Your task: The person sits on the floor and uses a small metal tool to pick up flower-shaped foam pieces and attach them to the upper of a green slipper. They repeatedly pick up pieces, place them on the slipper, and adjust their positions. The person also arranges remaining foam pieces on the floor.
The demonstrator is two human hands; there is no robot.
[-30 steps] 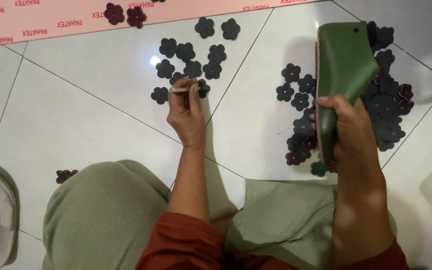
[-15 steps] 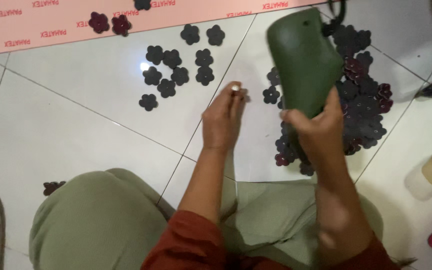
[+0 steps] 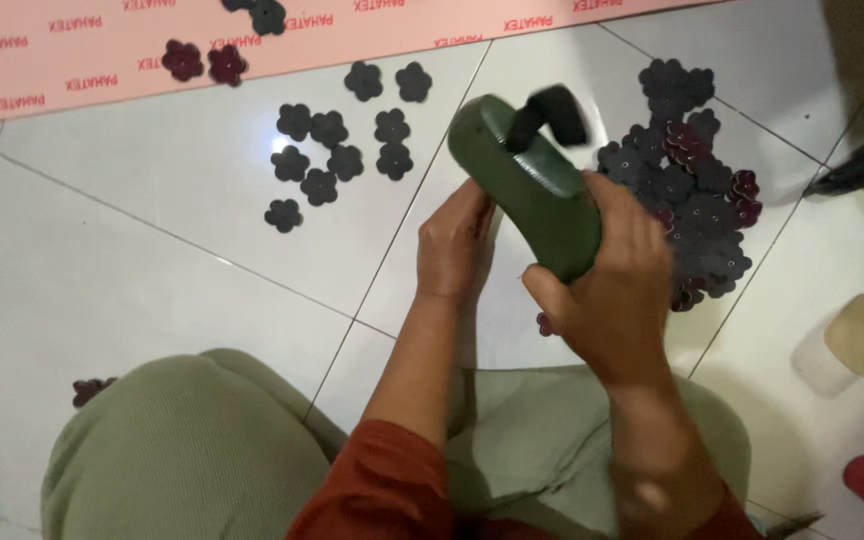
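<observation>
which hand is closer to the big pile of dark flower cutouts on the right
Right. The right hand, gripping the green sole, sits just beside the pile of flower cutouts, its left edge partly hidden behind the hand. The left hand is further left, on the sole's far side.

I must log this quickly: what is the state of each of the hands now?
Left hand: fingers curled against the green sandal sole; what it holds cannot be told.
Right hand: closed around the green sandal sole, holding it up.

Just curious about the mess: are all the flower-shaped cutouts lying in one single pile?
No, a big heap lies right of the green sandal, and a looser group lies left.
</observation>
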